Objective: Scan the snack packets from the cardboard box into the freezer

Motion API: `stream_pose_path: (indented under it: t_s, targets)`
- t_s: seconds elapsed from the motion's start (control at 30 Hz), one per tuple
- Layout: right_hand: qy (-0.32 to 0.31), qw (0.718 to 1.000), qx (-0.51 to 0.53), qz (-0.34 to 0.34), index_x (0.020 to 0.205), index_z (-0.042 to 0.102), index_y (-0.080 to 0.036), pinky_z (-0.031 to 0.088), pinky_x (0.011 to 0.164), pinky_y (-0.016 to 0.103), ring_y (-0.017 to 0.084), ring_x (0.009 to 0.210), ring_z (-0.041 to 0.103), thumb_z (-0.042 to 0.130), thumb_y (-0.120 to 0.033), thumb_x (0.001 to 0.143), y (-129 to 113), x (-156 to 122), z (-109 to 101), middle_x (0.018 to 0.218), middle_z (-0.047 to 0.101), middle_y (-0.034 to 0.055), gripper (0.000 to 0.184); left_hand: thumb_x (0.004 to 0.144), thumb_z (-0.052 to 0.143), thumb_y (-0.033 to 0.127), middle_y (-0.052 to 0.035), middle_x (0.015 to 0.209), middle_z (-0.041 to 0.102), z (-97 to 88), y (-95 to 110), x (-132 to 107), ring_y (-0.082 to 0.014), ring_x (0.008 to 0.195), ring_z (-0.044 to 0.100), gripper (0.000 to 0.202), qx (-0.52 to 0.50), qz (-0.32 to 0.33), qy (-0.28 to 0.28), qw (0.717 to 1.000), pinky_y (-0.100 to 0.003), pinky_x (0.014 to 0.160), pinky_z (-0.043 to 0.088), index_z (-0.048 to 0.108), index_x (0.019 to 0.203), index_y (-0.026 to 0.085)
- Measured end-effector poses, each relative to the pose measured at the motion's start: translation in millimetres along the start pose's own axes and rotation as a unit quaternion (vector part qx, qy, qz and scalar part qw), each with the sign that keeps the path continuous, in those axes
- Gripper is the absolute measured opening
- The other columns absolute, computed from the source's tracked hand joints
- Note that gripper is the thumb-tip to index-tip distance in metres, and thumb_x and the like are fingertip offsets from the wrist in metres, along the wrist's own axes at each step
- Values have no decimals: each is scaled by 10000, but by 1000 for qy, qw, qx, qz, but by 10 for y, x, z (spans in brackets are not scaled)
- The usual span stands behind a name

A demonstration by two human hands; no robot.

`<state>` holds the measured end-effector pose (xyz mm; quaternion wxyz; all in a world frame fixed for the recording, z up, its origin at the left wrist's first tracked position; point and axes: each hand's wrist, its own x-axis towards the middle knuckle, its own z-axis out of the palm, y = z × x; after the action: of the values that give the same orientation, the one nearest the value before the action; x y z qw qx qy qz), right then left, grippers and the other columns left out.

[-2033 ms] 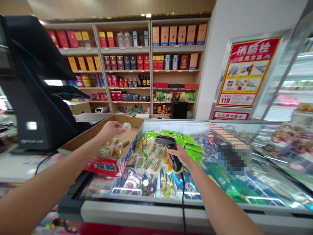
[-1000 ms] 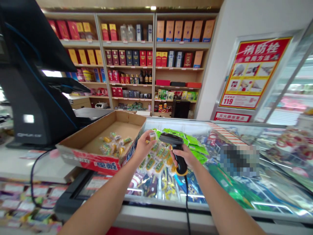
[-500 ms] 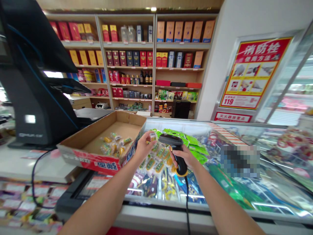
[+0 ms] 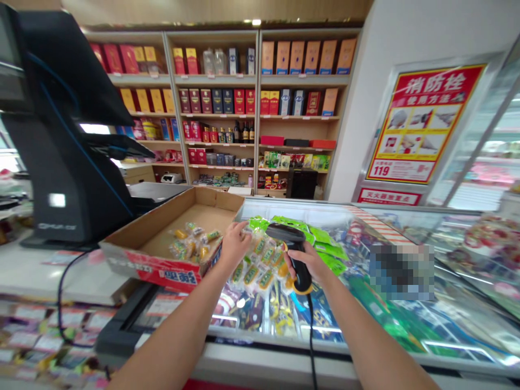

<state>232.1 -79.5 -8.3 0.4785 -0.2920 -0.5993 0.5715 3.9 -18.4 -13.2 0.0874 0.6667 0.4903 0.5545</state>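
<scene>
My left hand is over the near corner of a glass-topped chest freezer, its fingertips on a heap of small clear snack packets with yellow and green labels. Whether it pinches a packet is hard to tell. My right hand is shut around the grip of a black corded barcode scanner, whose head points left toward my other hand. Just left of my left hand stands an open cardboard box, holding several similar packets.
A black checkout terminal stands at left on a white counter. Wooden shelves of boxed liquor fill the back wall. A red fire-safety poster hangs at right. Bright green packets lie beyond the scanner, whose cable hangs down in front.
My left hand has come from above the box to the heap on the freezer and dropped slightly lower. The packet pinched earlier no longer stands out. My right hand stays on the scanner.
</scene>
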Motion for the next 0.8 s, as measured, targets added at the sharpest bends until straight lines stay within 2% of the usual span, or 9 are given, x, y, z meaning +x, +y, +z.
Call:
stream_pose_path:
  t_s: [0.1, 0.23, 0.33, 0.4, 0.5, 0.57, 0.6, 0.7, 0.8]
  targets:
    - [-4, 1000, -1, 2, 883, 599, -157, 424, 368, 228, 120, 381, 542, 687, -371, 732, 9, 10, -12, 569, 602, -11, 277, 707, 615, 190, -129, 1179, 586, 47, -8, -23, -289, 1142, 559, 386, 32, 35, 22, 999, -419, 1017, 434, 680, 1086, 174]
    - [-9, 1000, 0, 3, 872, 595, -155, 437, 368, 233, 124, 378, 548, 690, -374, 726, 29, 41, -38, 562, 609, -10, 280, 742, 605, 215, -131, 1315, 529, -19, 116, -56, -298, 1235, 512, 334, 58, 78, 29, 995, -426, 1060, 412, 679, 1067, 193]
    - [-5, 1000, 8, 4, 872, 597, -150, 432, 364, 223, 121, 375, 550, 688, -376, 722, 34, 54, -50, 553, 604, -17, 286, 769, 581, 238, -109, 1203, 618, -265, 232, 83, -273, 1134, 581, 228, 94, 98, -9, 991, -386, 1017, 442, 705, 958, 213]
    - [2, 1000, 13, 5, 859, 595, -149, 433, 363, 221, 116, 372, 545, 688, -382, 718, 33, 54, -49, 550, 600, -20, 288, 756, 582, 234, -97, 989, 694, -498, 231, 310, -268, 981, 641, 176, 151, 72, -75, 983, -369, 941, 475, 717, 868, 218]
    - [9, 1000, 14, 1, 823, 589, -154, 431, 364, 218, 112, 372, 540, 685, -372, 717, 27, 48, -36, 544, 595, -22, 261, 680, 585, 162, -103, 815, 719, -840, 59, 769, -293, 851, 668, 176, 271, 18, -204, 941, -376, 851, 488, 724, 783, 197]
    - [6, 1000, 12, -2, 810, 592, -156, 418, 360, 212, 111, 373, 540, 679, -356, 722, 21, 46, -23, 539, 591, -25, 235, 620, 567, 102, -132, 892, 738, -1013, -128, 1037, -306, 887, 672, 278, 328, 0, -272, 905, -367, 845, 483, 735, 830, 171]
    - [3, 1000, 11, -4, 804, 595, -156, 414, 357, 210, 110, 372, 539, 677, -349, 722, 18, 45, -17, 536, 589, -26, 225, 594, 559, 83, -152, 938, 740, -1077, -226, 1131, -313, 918, 671, 329, 354, -7, -287, 890, -366, 858, 478, 739, 861, 152]
    - [-3, 1000, 10, -6, 798, 599, -154, 418, 360, 210, 107, 367, 532, 678, -339, 719, 12, 46, -7, 530, 587, -29, 216, 550, 556, 70, -175, 1006, 736, -1178, -489, 1230, -314, 973, 666, 447, 396, -26, -301, 867, -359, 876, 473, 740, 952, 135]
    - [-1, 1000, 18, -6, 810, 597, -152, 432, 367, 214, 106, 367, 533, 680, -340, 721, 12, 46, -10, 535, 591, -29, 224, 535, 588, 86, -150, 912, 748, -1174, -688, 1168, -303, 922, 673, 400, 396, -55, -333, 854, -349, 821, 493, 750, 892, 172]
